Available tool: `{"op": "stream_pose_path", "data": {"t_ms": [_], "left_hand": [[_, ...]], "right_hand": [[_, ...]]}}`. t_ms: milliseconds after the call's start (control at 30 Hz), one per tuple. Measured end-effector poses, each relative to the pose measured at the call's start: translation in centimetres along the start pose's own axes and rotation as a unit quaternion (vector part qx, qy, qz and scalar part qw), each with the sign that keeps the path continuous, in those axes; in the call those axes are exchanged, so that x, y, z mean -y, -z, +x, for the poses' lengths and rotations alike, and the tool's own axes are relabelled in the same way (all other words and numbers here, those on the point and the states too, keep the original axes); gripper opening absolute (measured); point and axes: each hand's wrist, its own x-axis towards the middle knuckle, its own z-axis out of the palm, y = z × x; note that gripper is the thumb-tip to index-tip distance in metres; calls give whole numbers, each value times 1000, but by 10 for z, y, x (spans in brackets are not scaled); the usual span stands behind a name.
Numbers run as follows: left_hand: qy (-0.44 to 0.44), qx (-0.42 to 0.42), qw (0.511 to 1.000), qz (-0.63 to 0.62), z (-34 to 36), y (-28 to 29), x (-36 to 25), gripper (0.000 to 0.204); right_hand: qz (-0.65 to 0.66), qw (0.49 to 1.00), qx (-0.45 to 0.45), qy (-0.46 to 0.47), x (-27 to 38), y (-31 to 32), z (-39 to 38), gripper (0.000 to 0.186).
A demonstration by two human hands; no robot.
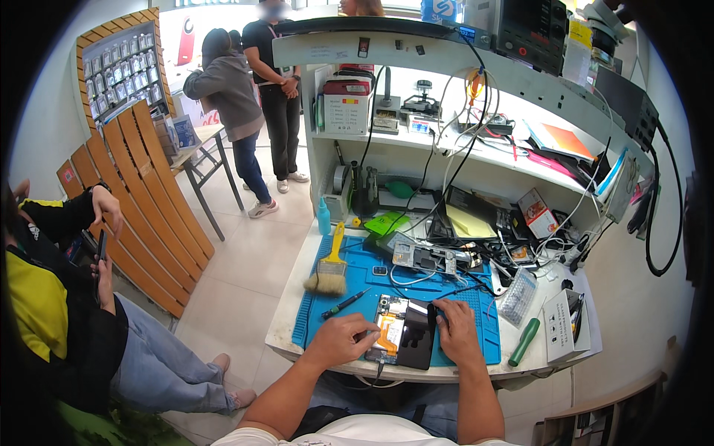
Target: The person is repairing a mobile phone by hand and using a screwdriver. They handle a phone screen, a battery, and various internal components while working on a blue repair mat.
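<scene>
An opened smartphone (390,316) lies on the blue repair mat (357,279) in front of me. Its circuitry and an orange flex cable are exposed. Beside it on the right is the glossy black phone screen (416,342). My left hand (343,340) is closed in a pinch over the phone's left edge; what the fingertips hold, if anything, is hidden. My right hand (457,331) grips the right edge of the screen between thumb and fingers. A cable (381,368) runs to the phone's lower end. A screwdriver (345,305) rests left of the phone.
A yellow-handled brush (329,264), a blue bottle (323,217) and phone parts (424,254) lie beyond. Tangled cables fill the back right. A green-handled tool (525,342) and tool box (563,327) are at the right. A person (67,297) with a phone sits at the left.
</scene>
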Motion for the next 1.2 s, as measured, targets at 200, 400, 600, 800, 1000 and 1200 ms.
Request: {"op": "stream_pose_path", "data": {"t_ms": [200,400,600,800,1000,1200], "left_hand": [[-5,-1,1000,2,0,0,0,19],[-4,3,1000,4,0,0,1,19],[-6,2,1000,4,0,0,1,19],[-2,6,1000,0,0,0,1,19],[2,4,1000,0,0,2,-2,20],[0,7,1000,3,1,1,0,20]], "right_hand": [[6,1000,-1,-3,0,0,0,39],[3,1000,-3,0,0,0,0,39],[10,1000,-4,4,-2,0,-1,40],[11,1000,0,-4,-1,1,-1,39],[14,1000,5,-5,0,1,0,39],[9,1000,7,-8,1,3,0,39]]}}
